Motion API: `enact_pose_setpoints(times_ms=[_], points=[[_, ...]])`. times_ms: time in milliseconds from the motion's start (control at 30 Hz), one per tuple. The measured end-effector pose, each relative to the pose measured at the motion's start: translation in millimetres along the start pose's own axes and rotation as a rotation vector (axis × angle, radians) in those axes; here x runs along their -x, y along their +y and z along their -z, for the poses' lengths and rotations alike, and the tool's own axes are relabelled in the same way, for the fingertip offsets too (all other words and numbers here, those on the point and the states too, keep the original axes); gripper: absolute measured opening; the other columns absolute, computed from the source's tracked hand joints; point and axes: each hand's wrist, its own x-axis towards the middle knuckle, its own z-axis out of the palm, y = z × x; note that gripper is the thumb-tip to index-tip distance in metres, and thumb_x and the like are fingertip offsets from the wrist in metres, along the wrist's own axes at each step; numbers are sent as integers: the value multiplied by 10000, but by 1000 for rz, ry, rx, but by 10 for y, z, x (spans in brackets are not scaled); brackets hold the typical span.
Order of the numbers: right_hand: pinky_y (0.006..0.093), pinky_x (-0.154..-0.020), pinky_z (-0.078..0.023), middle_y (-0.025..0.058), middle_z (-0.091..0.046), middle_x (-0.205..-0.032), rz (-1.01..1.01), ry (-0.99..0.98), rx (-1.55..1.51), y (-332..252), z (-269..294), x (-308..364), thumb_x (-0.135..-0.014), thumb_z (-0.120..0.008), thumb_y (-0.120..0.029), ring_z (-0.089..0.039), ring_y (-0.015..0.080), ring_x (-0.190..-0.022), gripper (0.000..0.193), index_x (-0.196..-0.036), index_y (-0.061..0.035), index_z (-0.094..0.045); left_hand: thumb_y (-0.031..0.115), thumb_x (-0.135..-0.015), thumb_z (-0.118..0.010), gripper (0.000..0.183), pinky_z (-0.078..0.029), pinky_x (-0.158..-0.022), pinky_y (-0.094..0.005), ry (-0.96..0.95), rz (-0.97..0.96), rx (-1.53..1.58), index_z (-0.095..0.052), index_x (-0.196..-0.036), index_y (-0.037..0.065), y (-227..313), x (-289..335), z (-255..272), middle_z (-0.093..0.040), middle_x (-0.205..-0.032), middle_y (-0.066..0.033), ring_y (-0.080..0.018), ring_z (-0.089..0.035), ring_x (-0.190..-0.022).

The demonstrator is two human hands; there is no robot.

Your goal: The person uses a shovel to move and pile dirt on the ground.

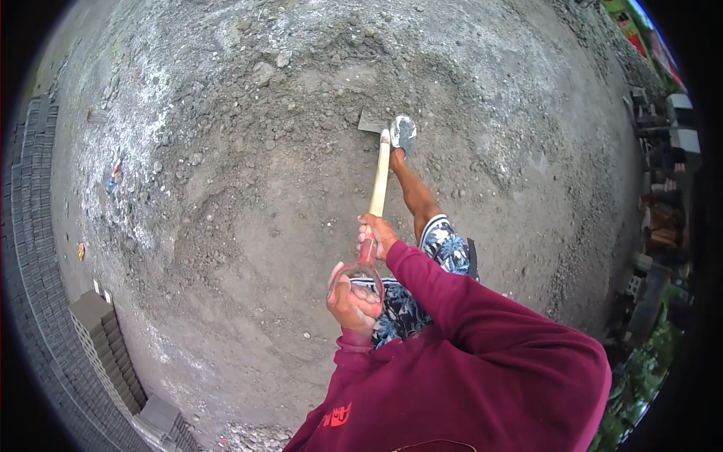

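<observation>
A shovel with a pale wooden shaft point(380, 177) and a red D-shaped grip point(367, 252) slants away from my body. Wrapped round the end of the grip is my left hand point(352, 303), fingers closed. Further up, my right hand point(379, 235) closes round the shaft just above the red part. The shovel's metal blade point(372, 122) lies against the grey gravelly mix, its edge partly hidden in it. My shod foot point(404, 131) is right beside the blade; whether it touches cannot be made out.
Loose grey gravel and sand point(301, 105) heap up ahead, with whitish powder point(154, 98) at the left. Stacked grey blocks point(105, 339) stand at the lower left, by rows of more blocks point(34, 173). Assorted clutter point(663, 218) lines the right edge.
</observation>
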Motion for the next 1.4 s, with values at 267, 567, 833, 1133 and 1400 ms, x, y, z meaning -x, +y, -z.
enact_pose_setpoints(times_ms=[267,567,833,1133,1400], points=[[393,-439,-470,24,-498,-626,12,31,10,-429,-384,474,-766,-662,-139,-513,170,-450,225,-898,-73,-492,141,-900,-475,419,-492,-431,-332,-219,-154,-74,-402,-1265,-51,319,-10,-433,-469,-564,-49,-160,-496,-432],[418,-466,-502,73,-549,-711,64,36,183,-945,72,-391,-753,-696,-212,-581,212,-533,361,-1007,-45,-502,298,-913,-522,488,-449,-423,-311,-78,-46,-82,-430,-1271,-21,-272,-523,-720,-447,-564,-27,-157,-477,-435],[466,-561,-528,172,-583,-829,-26,210,221,-1185,322,-1979,-739,-708,-289,-622,292,-639,493,-1060,3,-474,608,-864,-510,660,-426,-424,-303,679,162,-261,-605,-926,-42,-846,-1029,396,-499,-569,-57,-178,-506,-453],[408,-501,-498,133,-591,-802,-52,404,458,-2389,174,-3456,-714,-721,-179,-605,242,-593,391,-1014,2,-548,510,-828,-542,510,-384,-455,-345,1216,190,-162,-507,-740,8,-1077,-1088,353,-455,-614,-55,-186,-456,-501],[363,-468,-469,90,-573,-652,122,331,508,-2283,385,-3076,-717,-667,-74,-554,213,-512,133,-777,7,-580,471,-825,-518,467,-349,-374,-307,1163,11,-169,-466,-646,44,-867,-742,82,-404,-476,-31,-165,-404,-380]])
